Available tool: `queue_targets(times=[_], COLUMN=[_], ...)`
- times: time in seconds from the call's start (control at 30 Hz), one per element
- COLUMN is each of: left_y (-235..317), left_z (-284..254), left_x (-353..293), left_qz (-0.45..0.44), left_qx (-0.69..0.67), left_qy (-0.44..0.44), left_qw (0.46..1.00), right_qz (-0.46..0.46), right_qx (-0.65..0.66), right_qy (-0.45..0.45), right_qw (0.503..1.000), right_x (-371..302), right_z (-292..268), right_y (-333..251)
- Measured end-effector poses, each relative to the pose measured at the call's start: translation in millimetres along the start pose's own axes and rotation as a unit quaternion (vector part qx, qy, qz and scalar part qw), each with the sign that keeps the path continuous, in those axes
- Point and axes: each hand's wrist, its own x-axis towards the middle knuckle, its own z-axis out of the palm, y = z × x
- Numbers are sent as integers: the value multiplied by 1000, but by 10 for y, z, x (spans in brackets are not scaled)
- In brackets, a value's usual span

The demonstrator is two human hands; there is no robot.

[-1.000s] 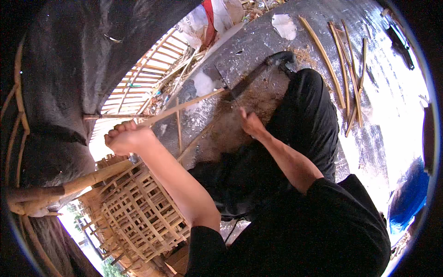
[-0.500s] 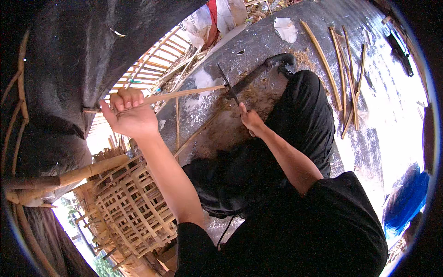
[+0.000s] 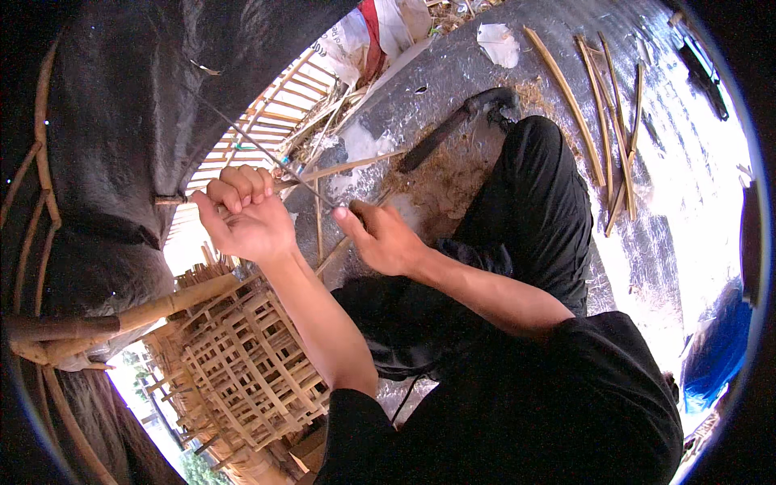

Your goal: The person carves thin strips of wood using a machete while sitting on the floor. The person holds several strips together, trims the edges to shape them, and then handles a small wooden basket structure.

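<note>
My left hand (image 3: 249,214) is closed, palm up, around a long bamboo strip (image 3: 347,166). One end of the strip sticks out to the left of the fist, and the rest slants right toward the ground. A long thin-bladed knife (image 3: 267,151) is gripped in my right hand (image 3: 384,238), thumb stretched along its handle. Its blade points up and left, crossing the strip just beside my left fingers. Whether the edge touches the strip I cannot tell. On the ground beyond lies a dark machete (image 3: 440,137) with a curved handle.
Several bamboo strips (image 3: 610,121) lie on the dark sheet at the right. A woven bamboo lattice (image 3: 250,364) stands at lower left, near a thick bamboo pole (image 3: 178,305). Black sheeting (image 3: 105,162) hangs on the left. Blue plastic (image 3: 719,347) sits at far right.
My right hand has drawn the knife leftward along the strip, from its far end to beside my left hand. My left hand has shifted slightly right, still holding the strip.
</note>
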Motion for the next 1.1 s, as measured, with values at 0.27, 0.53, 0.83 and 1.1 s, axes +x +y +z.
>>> queue_targets(times=[0.27,0.53,0.83,1.1], left_y=[-20,-176,-159,-192], left_z=[-180,62,-364,-101], left_x=[-186,-134,74,159], left_qz=[31,133,132,156], left_qx=[-68,80,66,88], left_qy=[60,259,374,335], left_qw=[995,953,916,925], right_qz=[112,76,220,72], right_qx=[-35,-34,-144,-99], right_qy=[18,-73,0,-23], right_qw=[993,994,965,992], right_x=[-177,-129,196,146], right_z=[-239,-74,-146,113], right_y=[1350,351,1441,804])
